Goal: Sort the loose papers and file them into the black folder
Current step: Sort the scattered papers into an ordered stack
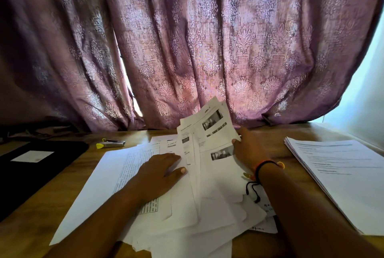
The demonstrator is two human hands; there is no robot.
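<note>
Step in hand, as I read it: leafing through the pile to pick out the next sheet.

Left hand (pixel 160 172): fingers straight, flat, palm down, pressing on the loose papers (pixel 207 216). It grips nothing and just pins the pile. Thumb is splayed toward the right hand.

Right hand (pixel 247 149): pinches the lifted sheets (pixel 212 128) at their right edge. Thumb is on the printed face; the other fingers are hidden behind, so I can't tell how far they curl. The sheets stand tilted up and fanned, just beyond the left fingertips, lower edges in the pile.

Black folder (pixel 31 174): closed, flat on the desk (pixel 31 237), well out past the left hand's outer side. No paper is in it that I can see.
Neat stack (pixel 342 174): outboard of the right wrist, apart from the pile.
Highlighter (pixel 110 144): beyond the left fingertips, toward the curtain (pixel 187 49).

Doing it well:
- Hold the left palm flat on the pile; the sheets overlap loosely and will likely slide if it lifts.
- Peel one sheet at a time with the right thumb. Several are fanned together, so a double pick is the risk.
- Read the header before routing a sheet.
- Square the edges before filing.

Progress: early, I'd judge; most of the pile looks unsorted.
</note>
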